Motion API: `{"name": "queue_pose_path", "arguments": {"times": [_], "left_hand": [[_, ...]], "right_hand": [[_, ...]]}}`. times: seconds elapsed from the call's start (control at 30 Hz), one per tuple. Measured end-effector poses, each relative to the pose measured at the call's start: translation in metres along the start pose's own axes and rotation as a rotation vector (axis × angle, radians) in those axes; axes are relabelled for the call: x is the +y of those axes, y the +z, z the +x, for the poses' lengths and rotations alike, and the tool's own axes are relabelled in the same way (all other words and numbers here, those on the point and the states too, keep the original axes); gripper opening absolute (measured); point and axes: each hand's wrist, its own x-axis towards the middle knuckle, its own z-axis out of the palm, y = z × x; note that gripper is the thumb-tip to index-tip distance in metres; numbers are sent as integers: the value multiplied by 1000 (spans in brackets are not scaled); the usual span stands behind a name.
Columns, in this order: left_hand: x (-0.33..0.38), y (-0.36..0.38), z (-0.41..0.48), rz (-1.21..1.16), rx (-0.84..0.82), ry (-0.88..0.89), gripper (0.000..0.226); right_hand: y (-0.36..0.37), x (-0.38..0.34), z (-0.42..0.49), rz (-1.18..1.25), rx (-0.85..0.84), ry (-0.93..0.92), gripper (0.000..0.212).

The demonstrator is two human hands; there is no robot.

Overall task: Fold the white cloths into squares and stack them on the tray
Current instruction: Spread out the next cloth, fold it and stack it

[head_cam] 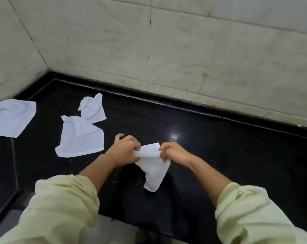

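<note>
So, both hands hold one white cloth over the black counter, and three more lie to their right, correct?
No: the head view shows those three cloths left of the hands, not right. The left hand and right hand do hold one white cloth over the black counter.

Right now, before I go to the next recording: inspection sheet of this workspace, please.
Surface: black polished counter with a glare spot.
Job's things: held cloth hangs limp, not yet square; far-left cloth, middle cloth and back cloth lie unfolded; no tray in view.
Clutter: nothing seen.
Hands: left hand and right hand each pinch the held cloth's top edge.
Cables: nothing seen.
Surroundings: stained tiled wall behind.
</note>
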Motion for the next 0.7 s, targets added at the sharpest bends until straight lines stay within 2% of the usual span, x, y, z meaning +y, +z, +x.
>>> {"name": "queue_pose_path", "arguments": {"times": [0.1,0.23,0.3,0.4,0.53,0.7], "left_hand": [[12,-21,8,-94,9,-7,17],[30,-49,16,-297,22,-15,13],[40,-62,22,-331,56,2,17],[48,-76,32,-362,140,-26,16],[54,-87,45,-446,280,-93,11],[62,-99,64,-679,397,-119,10]], "right_hand": [[-21,-13,-13,44,-51,5,24],[-51,-24,-23,39,-51,-54,14],[-69,-29,-31,41,29,-69,9],[-96,-33,-40,70,222,-85,27],[-126,-34,-44,127,391,-131,8],[-158,-32,-42,347,533,-140,15]]}}
